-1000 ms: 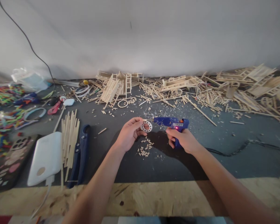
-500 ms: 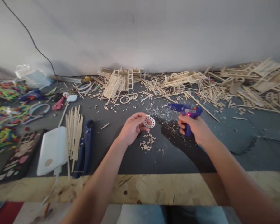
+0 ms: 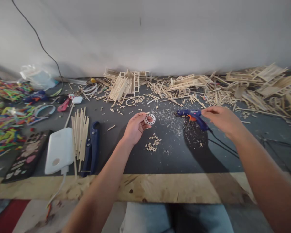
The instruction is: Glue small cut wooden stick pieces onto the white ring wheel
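Note:
My left hand [image 3: 135,127] pinches a small white ring with holes [image 3: 149,119] between thumb and fingers, its face toward me. A short stick piece [image 3: 147,113] shows at the ring's upper edge. My right hand [image 3: 221,119] is by the rear end of a blue glue gun [image 3: 190,114] with an orange trigger; its fingers extend loosely, and I see nothing held in them. The gun lies on the dark table, nozzle pointing left. Below the ring lies a small pile of cut stick pieces [image 3: 153,143].
Blue cutters [image 3: 94,147], long sticks [image 3: 80,134], a white power bank [image 3: 59,150] and a phone [image 3: 26,155] lie left. Wooden stick structures [image 3: 122,85] and loose sticks line the wall. Glue strings [image 3: 171,118] litter the middle. The gun's cord [image 3: 223,142] runs right.
The glue gun, gripped by its handle before, now lies on the table. My right hand has let go and shifted right. My left hand still holds the ring, slightly further left.

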{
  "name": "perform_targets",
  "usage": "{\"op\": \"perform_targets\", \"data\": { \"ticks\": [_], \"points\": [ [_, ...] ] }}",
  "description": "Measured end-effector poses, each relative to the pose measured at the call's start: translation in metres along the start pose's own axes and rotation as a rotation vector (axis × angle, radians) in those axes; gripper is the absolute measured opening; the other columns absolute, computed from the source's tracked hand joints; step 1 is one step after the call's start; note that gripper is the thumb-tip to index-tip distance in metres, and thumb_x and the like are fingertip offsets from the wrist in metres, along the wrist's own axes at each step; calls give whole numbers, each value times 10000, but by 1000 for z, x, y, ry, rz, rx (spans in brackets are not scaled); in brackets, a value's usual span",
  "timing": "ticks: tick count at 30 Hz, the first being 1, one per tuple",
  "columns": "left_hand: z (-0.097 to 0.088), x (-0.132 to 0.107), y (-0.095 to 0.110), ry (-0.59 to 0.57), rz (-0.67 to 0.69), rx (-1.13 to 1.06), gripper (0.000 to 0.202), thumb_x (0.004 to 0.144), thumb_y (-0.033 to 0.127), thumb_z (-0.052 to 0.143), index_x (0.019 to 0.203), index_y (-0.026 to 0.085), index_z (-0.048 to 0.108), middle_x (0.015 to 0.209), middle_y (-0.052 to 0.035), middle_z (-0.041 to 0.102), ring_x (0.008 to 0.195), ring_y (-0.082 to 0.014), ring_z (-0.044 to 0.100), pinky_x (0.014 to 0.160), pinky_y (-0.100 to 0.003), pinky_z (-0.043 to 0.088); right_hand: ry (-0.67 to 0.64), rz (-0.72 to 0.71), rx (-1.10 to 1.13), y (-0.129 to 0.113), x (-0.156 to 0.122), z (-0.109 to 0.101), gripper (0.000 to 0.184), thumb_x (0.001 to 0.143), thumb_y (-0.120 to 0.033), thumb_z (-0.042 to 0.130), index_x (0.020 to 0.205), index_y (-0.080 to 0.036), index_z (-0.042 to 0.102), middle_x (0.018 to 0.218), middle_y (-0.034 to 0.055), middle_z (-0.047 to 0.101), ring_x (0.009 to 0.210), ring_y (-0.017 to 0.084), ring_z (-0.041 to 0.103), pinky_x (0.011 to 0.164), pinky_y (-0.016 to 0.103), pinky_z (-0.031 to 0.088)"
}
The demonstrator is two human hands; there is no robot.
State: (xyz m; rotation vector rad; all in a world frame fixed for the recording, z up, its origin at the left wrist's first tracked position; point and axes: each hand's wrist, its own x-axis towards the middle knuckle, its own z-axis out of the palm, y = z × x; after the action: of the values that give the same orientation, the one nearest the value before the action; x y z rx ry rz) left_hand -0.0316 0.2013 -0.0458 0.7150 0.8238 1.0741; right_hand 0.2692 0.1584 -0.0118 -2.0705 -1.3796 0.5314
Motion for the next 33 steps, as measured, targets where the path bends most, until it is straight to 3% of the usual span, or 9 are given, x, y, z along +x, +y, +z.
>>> {"op": "perform_targets", "data": {
  "ticks": [2, 5, 7, 10, 15, 20, 27, 33],
  "points": [
    [-1, 1, 0, 10, 8, -5, 70, 831, 210, 602, 816, 145, 583, 728, -41, 667, 649, -114, 641, 551, -190, 530, -161, -95, -71, -16, -18, 8, 283, 767, -451, 622, 893, -223, 734, 812, 63, 701, 664, 218, 620, 613, 330, 429],
    [0, 1, -1, 35, 12, 0, 81, 821, 216, 621, 825, 143, 586, 733, -40, 666, 646, -113, 641, 552, -188, 528, -409, -393, -10, -44, -51, 40, 169, 813, -335, 602, 847, -249, 743, 939, 46, 672, 795, 189, 628, 756, 319, 454],
    [1, 0, -1, 51, 6, 6, 85, 813, 214, 628, 823, 143, 582, 724, -37, 667, 635, -114, 638, 544, -192, 525, -450, -514, 17, -57, -69, 65, 149, 822, -259, 606, 881, -237, 741, 918, 53, 649, 846, 189, 619, 827, 326, 448],
    [1, 0, -1, 40, -5, 6, 82, 810, 207, 625, 812, 142, 576, 723, -41, 674, 639, -117, 640, 549, -200, 529, -432, -580, -2, -62, -82, 94, 162, 812, -219, 637, 932, -233, 744, 925, 75, 613, 894, 217, 591, 843, 361, 451],
    [1, 1, -1, 24, -7, -2, 85, 804, 204, 626, 836, 145, 575, 722, -41, 680, 644, -122, 641, 545, -202, 521, -405, -604, 21, -58, -87, 112, 146, 813, -192, 649, 902, -251, 749, 901, 79, 587, 883, 232, 557, 818, 396, 464],
    [1, -1, -2, -15, -4, 43, 134, 778, 246, 667, 824, 151, 585, 731, -35, 678, 668, -126, 640, 570, -212, 521, -429, -556, 161, -62, -89, 108, 137, 828, -163, 607, 829, -234, 724, 884, 68, 607, 865, 214, 579, 807, 371, 467],
    [1, -4, -2, -100, -14, 140, 162, 770, 303, 680, 799, 162, 607, 711, -20, 671, 663, -131, 625, 569, -228, 499, -365, -136, 589, -57, -73, 93, 151, 823, -346, 607, 896, -231, 671, 791, 18, 679, 702, 161, 611, 649, 289, 457],
    [2, -7, -5, -185, -29, 304, 150, 777, 299, 683, 810, 157, 649, 714, -19, 688, 658, -113, 615, 649, -226, 466, -354, 20, 899, -49, -64, 103, 184, 755, -365, 687, 829, -202, 647, 650, -14, 640, 547, 116, 538, 576, 274, 422]
  ]
}}
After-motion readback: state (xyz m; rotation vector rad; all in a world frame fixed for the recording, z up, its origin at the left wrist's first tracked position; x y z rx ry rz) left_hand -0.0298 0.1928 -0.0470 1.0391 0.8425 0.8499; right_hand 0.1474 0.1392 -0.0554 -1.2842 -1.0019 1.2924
